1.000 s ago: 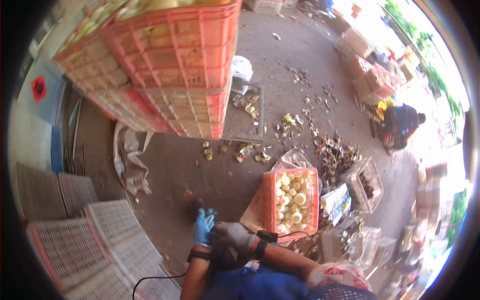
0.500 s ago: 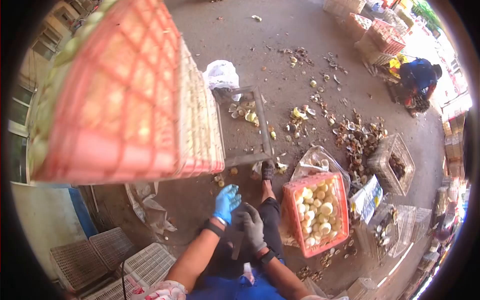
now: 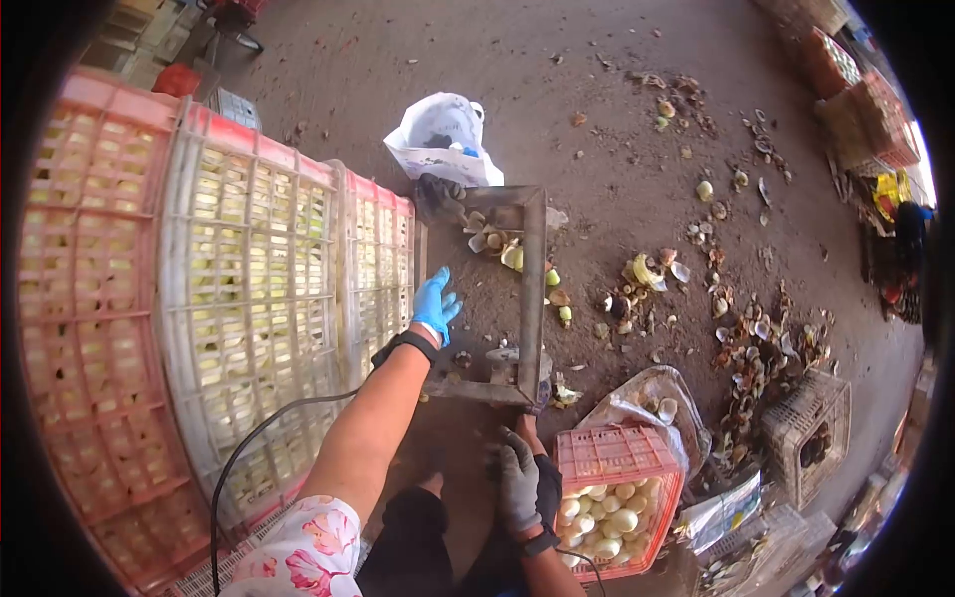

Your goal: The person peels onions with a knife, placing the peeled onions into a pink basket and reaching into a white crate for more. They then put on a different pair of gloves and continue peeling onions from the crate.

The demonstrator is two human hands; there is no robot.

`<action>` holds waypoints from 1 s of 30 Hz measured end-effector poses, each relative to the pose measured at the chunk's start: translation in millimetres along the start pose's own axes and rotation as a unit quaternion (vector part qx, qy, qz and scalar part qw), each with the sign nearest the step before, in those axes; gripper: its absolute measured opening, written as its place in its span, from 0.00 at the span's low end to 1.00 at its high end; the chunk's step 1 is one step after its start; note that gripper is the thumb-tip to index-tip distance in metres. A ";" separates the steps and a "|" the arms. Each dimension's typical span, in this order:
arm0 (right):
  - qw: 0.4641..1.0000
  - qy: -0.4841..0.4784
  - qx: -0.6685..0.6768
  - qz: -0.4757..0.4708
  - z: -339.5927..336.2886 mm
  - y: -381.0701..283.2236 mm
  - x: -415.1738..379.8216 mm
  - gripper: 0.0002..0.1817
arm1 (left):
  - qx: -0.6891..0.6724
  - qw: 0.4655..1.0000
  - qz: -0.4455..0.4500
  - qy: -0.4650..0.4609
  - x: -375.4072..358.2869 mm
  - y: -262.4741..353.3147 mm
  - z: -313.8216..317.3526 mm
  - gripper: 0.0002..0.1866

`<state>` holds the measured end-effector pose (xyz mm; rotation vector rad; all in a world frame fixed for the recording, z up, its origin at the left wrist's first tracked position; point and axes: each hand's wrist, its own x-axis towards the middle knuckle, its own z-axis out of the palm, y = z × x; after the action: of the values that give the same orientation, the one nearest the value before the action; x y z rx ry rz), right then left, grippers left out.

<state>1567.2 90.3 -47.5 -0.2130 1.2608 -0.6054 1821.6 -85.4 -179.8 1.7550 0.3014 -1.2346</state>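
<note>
The tall stack of crates (image 3: 254, 269) posed the biggest risk: with its full load, an uneven push or a jolt at its foot could have made it lean or shed onions. The metal frame (image 3: 534, 298) jutted from beside the stack's lower part, and its near right corner lay so close to the person's foot (image 3: 543, 394) that a short step could have caught a toe. The black cable (image 3: 267, 426) looped from the left wrist across the stack and might have snagged on the lattice if that arm had swung wide. As for looks, the stack rose along the frame's left edge, its red and dirty-white lattice sides showing pale yellow-green contents. The frame was dull, grimy and four-sided, with skins and scraps on the ground inside its outline. A red crate (image 3: 617, 453) stood on the ground just beyond the frame's near right corner, filled with smooth, pale peeled onions (image 3: 622, 519). The left hand (image 3: 436, 303), in a blue glove, was open with fingers spread, near the stack; contact could not be told. The right hand (image 3: 519, 485), in a grey glove, had loosely bent fingers beside the red crate; blur hid whether it gripped anything.
</note>
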 end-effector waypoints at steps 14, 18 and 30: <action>0.780 -0.022 -0.528 -0.336 147.9 -205.6 321.2 0.32 | -0.048 0.999 -0.005 -0.004 122.6 60.7 51.6 0.52; 0.800 -0.058 -0.540 -0.255 208.2 -225.4 372.7 0.37 | -0.208 0.946 0.027 -0.246 216.0 40.1 60.6 0.31; 0.895 -0.011 -0.245 -0.373 214.7 -221.3 452.9 0.16 | -0.201 0.979 0.035 0.017 259.0 33.6 61.1 0.13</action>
<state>1778.5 -372.5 -250.8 -1.1616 1.2773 -0.9191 1926.3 -228.3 -381.2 1.4254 0.4705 -1.0118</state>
